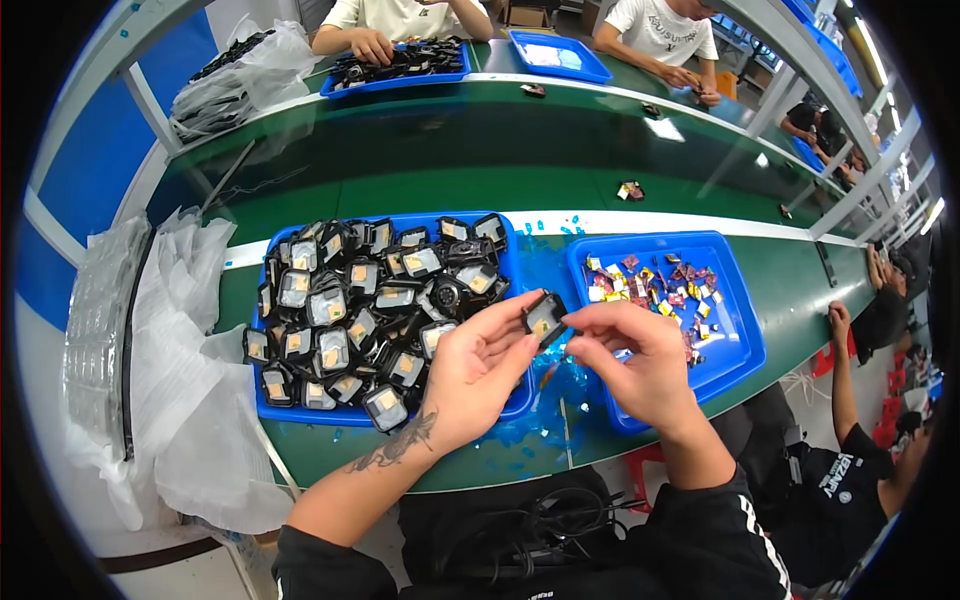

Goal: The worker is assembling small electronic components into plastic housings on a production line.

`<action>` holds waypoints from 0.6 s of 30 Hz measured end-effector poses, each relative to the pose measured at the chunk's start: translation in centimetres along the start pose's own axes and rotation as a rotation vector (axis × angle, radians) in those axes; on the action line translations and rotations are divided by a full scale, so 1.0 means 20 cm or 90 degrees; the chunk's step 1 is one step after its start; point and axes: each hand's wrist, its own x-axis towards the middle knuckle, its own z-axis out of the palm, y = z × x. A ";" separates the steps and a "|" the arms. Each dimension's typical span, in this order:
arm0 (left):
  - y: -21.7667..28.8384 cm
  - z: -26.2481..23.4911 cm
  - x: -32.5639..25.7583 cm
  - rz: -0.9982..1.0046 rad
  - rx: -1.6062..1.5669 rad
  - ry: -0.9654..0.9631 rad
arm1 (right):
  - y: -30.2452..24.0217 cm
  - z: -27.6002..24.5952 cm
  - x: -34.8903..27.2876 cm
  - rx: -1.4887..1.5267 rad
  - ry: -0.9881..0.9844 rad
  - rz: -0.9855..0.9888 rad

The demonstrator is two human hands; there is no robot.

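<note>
My left hand holds a small black plastic housing between thumb and fingers. A pale window and a yellowish patch show on the housing. Close by its right edge, my right hand is curled with thumb and forefinger brought near each other in a pinch. Whether anything tiny sits between those fingertips is too small to make out. Left of my hands, a blue tray is heaped with similar black housings. To the right, another blue tray contains small red, yellow and white parts.
Blue scraps litter the green bench between the trays. Clear plastic sheeting lies at the left. Beyond a green conveyor belt carrying a few parts, two people work beside blue trays. Another person sits at the right.
</note>
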 end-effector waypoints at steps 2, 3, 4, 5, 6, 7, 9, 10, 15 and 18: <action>0.00 0.01 0.00 -0.005 0.006 -0.013 | 0.02 0.01 0.02 -0.048 -0.003 -0.076; 0.01 0.00 -0.01 -0.014 -0.002 -0.020 | 0.02 0.02 0.03 -0.097 -0.008 -0.154; 0.01 0.01 -0.01 -0.023 -0.012 -0.027 | 0.02 0.02 0.03 -0.120 -0.010 -0.171; 0.01 0.01 -0.01 -0.025 -0.013 -0.029 | 0.01 0.02 0.02 -0.120 -0.009 -0.168; 0.01 0.01 -0.01 -0.036 -0.036 -0.028 | -0.01 0.03 0.02 -0.093 0.008 -0.111; 0.01 0.01 -0.01 -0.046 -0.060 -0.026 | -0.02 0.04 0.01 -0.066 0.024 -0.055; 0.03 0.02 -0.01 -0.056 -0.062 -0.016 | -0.02 0.03 0.00 -0.064 0.024 -0.039; 0.02 0.03 -0.02 -0.033 -0.087 0.017 | -0.02 0.02 0.00 -0.064 0.022 -0.027; -0.01 0.01 0.02 -0.031 -0.034 0.056 | 0.04 0.00 -0.08 0.026 0.064 -0.009; 0.00 0.02 0.03 0.053 0.119 0.120 | 0.06 -0.01 -0.10 0.010 0.050 -0.051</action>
